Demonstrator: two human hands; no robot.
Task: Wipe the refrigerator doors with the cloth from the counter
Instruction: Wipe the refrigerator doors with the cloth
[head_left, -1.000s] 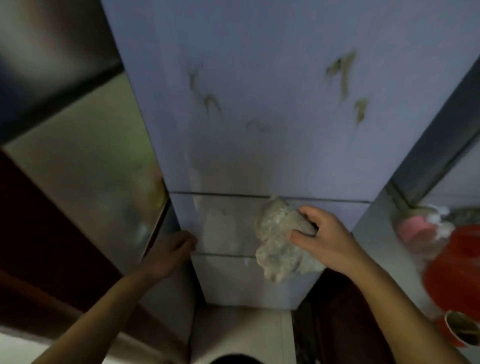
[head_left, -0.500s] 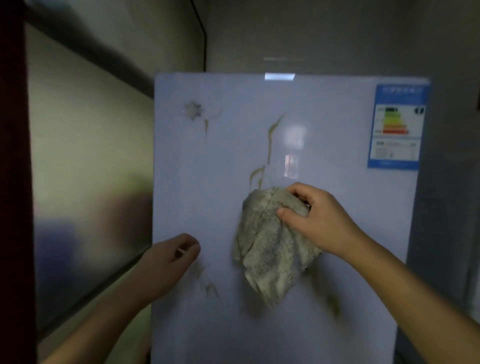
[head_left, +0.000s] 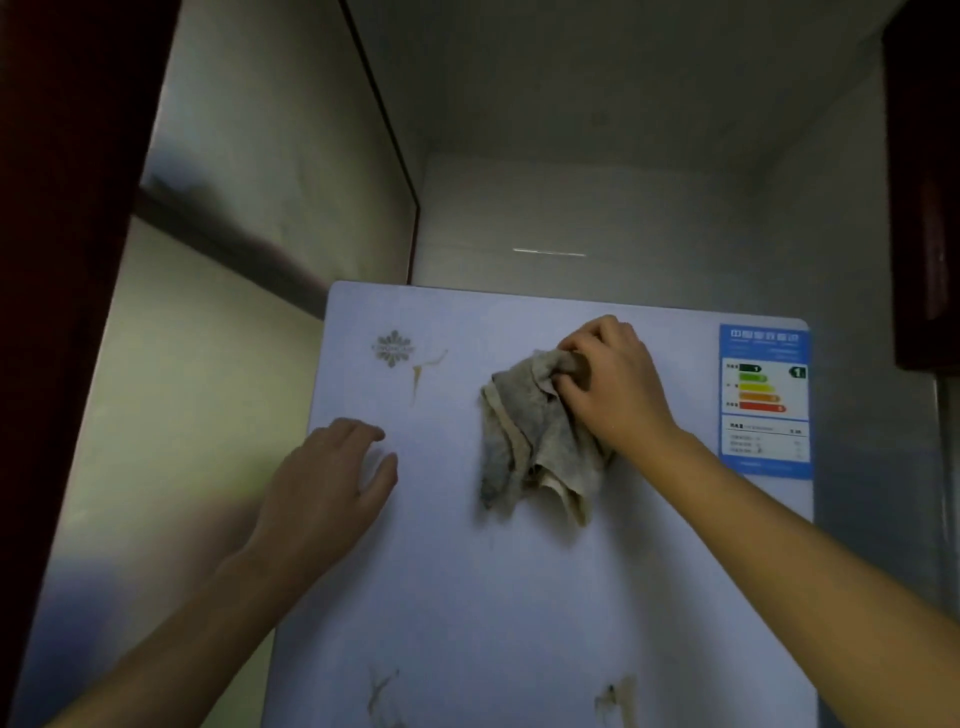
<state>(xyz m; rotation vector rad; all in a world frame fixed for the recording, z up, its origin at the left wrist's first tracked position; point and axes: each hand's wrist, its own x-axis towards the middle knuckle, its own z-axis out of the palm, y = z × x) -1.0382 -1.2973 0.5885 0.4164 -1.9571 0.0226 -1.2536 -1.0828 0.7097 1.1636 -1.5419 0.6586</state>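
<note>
The pale blue upper refrigerator door (head_left: 457, 587) fills the lower middle of the head view. My right hand (head_left: 613, 384) grips a crumpled grey cloth (head_left: 535, 441) and presses it against the door near its top. The cloth hangs down below my fingers. My left hand (head_left: 332, 488) rests flat on the door's left edge with fingers spread and holds nothing. Brown streaks mark the door near the logo (head_left: 392, 348) and low down (head_left: 615, 699).
A blue energy label (head_left: 764, 400) is stuck at the door's upper right. A frosted glass panel (head_left: 171, 395) stands close on the left. A dark cabinet (head_left: 924, 182) hangs at the upper right. A grey wall (head_left: 597, 218) rises behind the refrigerator.
My right hand has carried the cloth up from the lower drawer fronts to the top of the upper door. My left hand rose along the left edge and opened flat. My view tilted upward.
</note>
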